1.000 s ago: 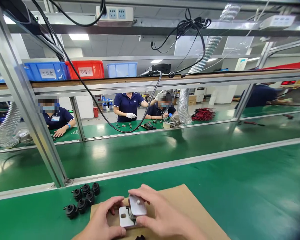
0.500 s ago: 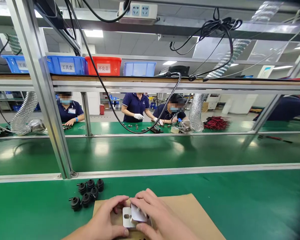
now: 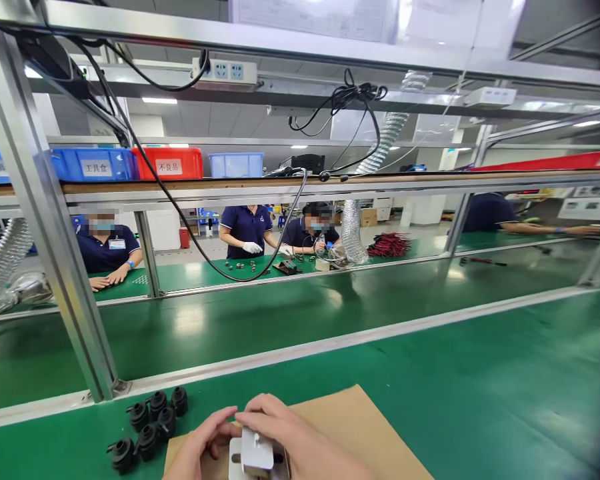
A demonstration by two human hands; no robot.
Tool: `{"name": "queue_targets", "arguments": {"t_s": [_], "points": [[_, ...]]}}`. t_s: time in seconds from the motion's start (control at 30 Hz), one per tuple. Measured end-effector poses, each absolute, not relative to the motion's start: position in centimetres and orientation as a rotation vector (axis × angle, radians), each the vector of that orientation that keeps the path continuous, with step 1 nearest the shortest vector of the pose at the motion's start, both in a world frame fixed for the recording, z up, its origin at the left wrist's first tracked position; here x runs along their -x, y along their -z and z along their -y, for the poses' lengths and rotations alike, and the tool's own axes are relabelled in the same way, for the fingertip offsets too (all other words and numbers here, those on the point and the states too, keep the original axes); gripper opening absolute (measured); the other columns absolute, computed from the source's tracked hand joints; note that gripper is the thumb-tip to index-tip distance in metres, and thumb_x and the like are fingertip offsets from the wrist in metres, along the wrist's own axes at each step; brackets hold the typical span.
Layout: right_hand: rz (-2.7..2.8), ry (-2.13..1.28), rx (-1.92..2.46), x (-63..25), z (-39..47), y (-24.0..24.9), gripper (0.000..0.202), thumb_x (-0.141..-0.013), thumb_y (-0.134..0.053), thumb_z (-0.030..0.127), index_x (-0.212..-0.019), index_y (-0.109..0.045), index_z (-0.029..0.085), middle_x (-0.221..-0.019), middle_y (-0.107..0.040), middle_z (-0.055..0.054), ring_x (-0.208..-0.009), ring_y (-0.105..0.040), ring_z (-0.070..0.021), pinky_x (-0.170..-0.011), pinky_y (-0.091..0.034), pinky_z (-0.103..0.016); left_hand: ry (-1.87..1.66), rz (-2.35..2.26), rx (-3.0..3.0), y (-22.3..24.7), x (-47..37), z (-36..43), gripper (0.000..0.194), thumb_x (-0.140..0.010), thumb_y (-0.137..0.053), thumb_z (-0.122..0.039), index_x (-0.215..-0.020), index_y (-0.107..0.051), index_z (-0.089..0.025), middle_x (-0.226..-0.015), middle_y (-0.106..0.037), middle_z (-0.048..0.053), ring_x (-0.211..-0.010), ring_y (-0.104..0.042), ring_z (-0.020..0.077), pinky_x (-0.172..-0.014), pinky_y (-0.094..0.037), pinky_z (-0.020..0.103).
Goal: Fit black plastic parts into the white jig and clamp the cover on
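Note:
At the bottom of the head view, a small silvery metal bracket [image 3: 257, 448] with a raised flat plate and a slotted flange sits between my hands. My right hand [image 3: 293, 437] curls over its top and right side, fingers against the raised plate. From the left, my left hand [image 3: 204, 441] bends round the flange, its thumb cut off by the frame edge. Under both hands lies a sheet of brown cardboard [image 3: 353, 427]. Several black ribbed plastic fittings [image 3: 149, 440] with short side spouts stand left of the cardboard on the green mat.
An aluminium post [image 3: 55, 233] rises at the left, and a rail [image 3: 220, 365] crosses behind the work area. A black cable [image 3: 165, 200] hangs in front. Co-workers [image 3: 245, 230] sit or stand across the green bench. Blue and red bins [image 3: 167, 163] line the shelf.
The view has turned to the right and tilted, so the bench and fittings appear lower and further left. Both hands remain at the bracket, now partly cut off by the lower edge.

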State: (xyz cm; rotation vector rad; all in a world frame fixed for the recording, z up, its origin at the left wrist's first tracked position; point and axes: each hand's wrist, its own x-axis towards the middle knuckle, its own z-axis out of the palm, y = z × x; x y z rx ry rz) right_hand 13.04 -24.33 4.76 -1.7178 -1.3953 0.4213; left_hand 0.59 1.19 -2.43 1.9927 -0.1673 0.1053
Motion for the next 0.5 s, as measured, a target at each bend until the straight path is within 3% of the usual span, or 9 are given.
{"name": "queue_targets", "arguments": {"t_s": [0.07, 0.17, 0.27, 0.37, 0.5], "points": [[1.458, -0.375, 1.803, -12.8, 24.6, -5.4, 0.063, -0.074, -0.094, 0.024, -0.131, -0.069, 0.032, -0.113, -0.059, -0.002, -0.105, -0.056, -0.0248, -0.089, -0.048, -0.029, -0.097, 0.179, -2.024, 2.6, -0.7, -1.5, 0.094, -0.078, -0.087, -0.054, -0.158, -0.045, -0.032, -0.135, -0.070, 0.010, -0.113, -0.066, 0.0276, -0.087, -0.044, 0.033], [1.465, -0.211, 1.939, -12.8, 24.6, -5.5, 0.078, -0.071, -0.097, 0.027, -0.142, -0.064, 0.032, -0.115, -0.058, -0.005, -0.106, -0.057, -0.0274, -0.091, -0.049, -0.033, -0.106, 0.181, -2.044, 2.9, -0.8, -1.9, 0.093, -0.078, -0.087, -0.059, -0.158, -0.047, -0.030, -0.136, -0.070, 0.012, -0.118, -0.066, 0.0306, -0.088, -0.046, 0.033], [1.539, -0.218, 1.837, -12.8, 24.1, -5.1, 0.074, -0.083, -0.092, 0.029, -0.148, -0.059, 0.040, -0.126, -0.059, -0.004, -0.112, -0.059, -0.0257, -0.095, -0.050, -0.031, -0.131, 0.176, -2.056, 3.3, -0.8, -2.2, 0.093, -0.079, -0.085, -0.062, -0.158, -0.048, -0.028, -0.140, -0.068, 0.014, -0.120, -0.066, 0.0323, -0.090, -0.048, 0.036], [1.508, -0.134, 2.056, -12.6, 24.0, -5.1, 0.074, -0.076, -0.096, 0.038, -0.143, -0.064, 0.034, -0.108, -0.061, -0.005, -0.097, -0.061, -0.0287, -0.085, -0.051, -0.035, -0.099, 0.215, -2.054, 3.6, -0.8, -2.3, 0.092, -0.082, -0.084, -0.060, -0.160, -0.045, -0.029, -0.142, -0.066, 0.014, -0.119, -0.065, 0.0309, -0.092, -0.048, 0.037], [1.546, -0.303, 1.814, -12.5, 24.6, -5.9, 0.078, -0.084, -0.090, 0.029, -0.152, -0.055, 0.044, -0.133, -0.059, -0.002, -0.116, -0.061, -0.0263, -0.096, -0.049, -0.030, -0.062, 0.216, -2.021, 3.3, -0.6, -2.0, 0.090, -0.083, -0.084, -0.055, -0.160, -0.044, -0.030, -0.149, -0.062, 0.014, -0.130, -0.061, 0.0327, -0.099, -0.047, 0.038]]}}
